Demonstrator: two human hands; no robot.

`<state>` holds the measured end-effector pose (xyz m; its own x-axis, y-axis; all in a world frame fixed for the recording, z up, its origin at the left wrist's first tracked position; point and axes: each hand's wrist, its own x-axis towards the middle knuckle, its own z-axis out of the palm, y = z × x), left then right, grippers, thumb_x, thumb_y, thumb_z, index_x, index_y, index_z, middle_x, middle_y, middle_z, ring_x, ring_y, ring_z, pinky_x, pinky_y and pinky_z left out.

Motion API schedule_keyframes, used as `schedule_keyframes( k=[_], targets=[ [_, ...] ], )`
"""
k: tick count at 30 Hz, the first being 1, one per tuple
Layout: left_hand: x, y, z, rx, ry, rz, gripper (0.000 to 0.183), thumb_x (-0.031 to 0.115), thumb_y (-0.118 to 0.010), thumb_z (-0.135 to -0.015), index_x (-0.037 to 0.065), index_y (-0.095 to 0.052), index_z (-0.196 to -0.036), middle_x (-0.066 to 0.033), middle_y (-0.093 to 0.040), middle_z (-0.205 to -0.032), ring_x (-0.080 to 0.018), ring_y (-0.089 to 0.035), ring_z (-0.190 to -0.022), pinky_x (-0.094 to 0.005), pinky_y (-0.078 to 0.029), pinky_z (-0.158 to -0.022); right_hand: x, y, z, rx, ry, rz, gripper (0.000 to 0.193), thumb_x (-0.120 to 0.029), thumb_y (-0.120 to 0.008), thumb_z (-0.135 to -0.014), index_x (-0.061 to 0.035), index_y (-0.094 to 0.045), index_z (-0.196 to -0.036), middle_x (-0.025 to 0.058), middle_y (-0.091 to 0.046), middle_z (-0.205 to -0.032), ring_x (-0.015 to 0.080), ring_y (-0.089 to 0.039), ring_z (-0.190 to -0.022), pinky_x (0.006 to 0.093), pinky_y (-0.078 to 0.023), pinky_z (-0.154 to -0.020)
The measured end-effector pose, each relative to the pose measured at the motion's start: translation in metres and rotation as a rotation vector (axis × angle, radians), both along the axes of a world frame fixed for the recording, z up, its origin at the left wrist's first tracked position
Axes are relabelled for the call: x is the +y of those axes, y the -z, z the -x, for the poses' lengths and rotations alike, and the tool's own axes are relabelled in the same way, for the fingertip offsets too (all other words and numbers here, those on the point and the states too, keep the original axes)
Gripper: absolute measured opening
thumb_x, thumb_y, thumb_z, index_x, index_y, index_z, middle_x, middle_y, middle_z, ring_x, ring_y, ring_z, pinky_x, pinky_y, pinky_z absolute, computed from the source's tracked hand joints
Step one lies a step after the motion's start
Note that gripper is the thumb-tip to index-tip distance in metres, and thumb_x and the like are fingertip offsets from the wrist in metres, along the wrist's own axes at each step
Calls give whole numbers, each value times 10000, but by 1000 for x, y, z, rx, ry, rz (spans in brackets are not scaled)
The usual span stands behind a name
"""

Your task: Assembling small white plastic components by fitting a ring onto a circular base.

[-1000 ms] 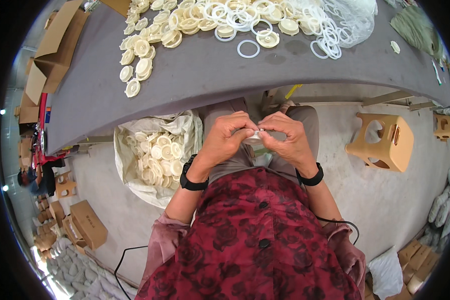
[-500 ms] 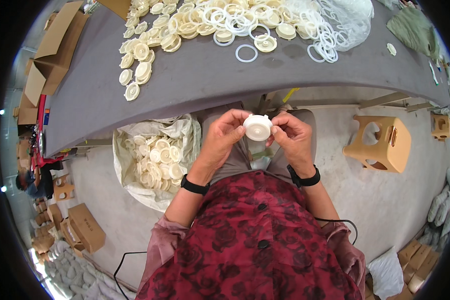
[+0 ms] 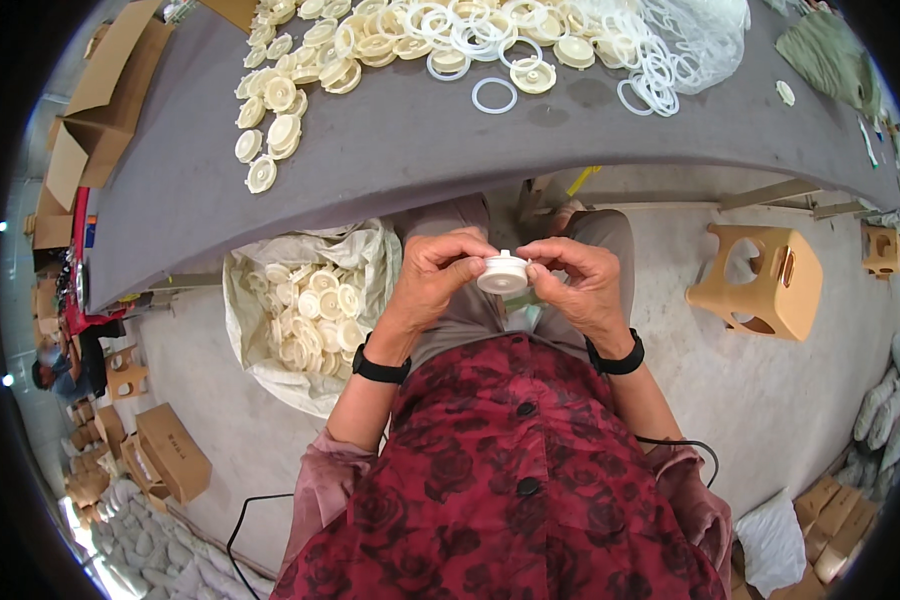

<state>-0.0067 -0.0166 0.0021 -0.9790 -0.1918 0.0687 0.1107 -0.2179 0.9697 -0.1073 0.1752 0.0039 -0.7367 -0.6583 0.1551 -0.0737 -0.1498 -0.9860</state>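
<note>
Between both hands, above my lap, is a cream round plastic cap (image 3: 503,274), tilted so that its side edge shows. My left hand (image 3: 437,275) pinches its left rim with thumb and fingers. On the opposite rim, my right hand (image 3: 578,280) is closed in the same way. Whether a ring sits around the cap cannot be made out. Many similar caps (image 3: 282,132) lie heaped on the grey-covered table (image 3: 390,150) in front of me. Translucent sealing rings (image 3: 494,95) lie loose among them and spill from a clear plastic bag (image 3: 715,40).
A white woven sack (image 3: 245,345) full of caps stands left of my legs. To the right is a tan plastic stool (image 3: 795,285). Cardboard boxes (image 3: 175,455) stand at the left, and a green cloth (image 3: 825,60) lies at the table's far right.
The cap has tipped from showing its flat face to showing more of its side. Both hands have turned with it, and it sits slightly lower and further left.
</note>
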Motion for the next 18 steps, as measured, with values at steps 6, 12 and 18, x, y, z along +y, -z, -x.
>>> schedule_keyframes(
  k=[6,12,18],
  targets=[
    [0,-22,3,-88,97,258,78,-2,-655,-857,-40,-708,-900,-29,-603,-757,-110,-527,-732,-270,-410,-660,-1,-9,3,163,-66,-65,157,-44,-685,-851,21,-719,-990,63,-705,-810,121,-660,-708,265,-527,-656],
    [2,-34,10,-59,143,711,111,-8,-627,-881,-16,-685,-976,-30,-640,-806,-139,-597,-760,-287,-448,-671,-5,-7,0,263,-99,-191,188,-36,-681,-859,30,-692,-1035,69,-680,-836,122,-654,-713,268,-528,-612],
    [16,-11,13,-116,-104,-252,274,110,-666,-951,18,-585,-1196,-44,-671,-1030,-137,-628,-956,-286,-483,-898,-4,0,2,-293,29,192,135,26,-621,-937,67,-675,-1053,90,-651,-947,161,-679,-817,292,-630,-668]
  ],
)
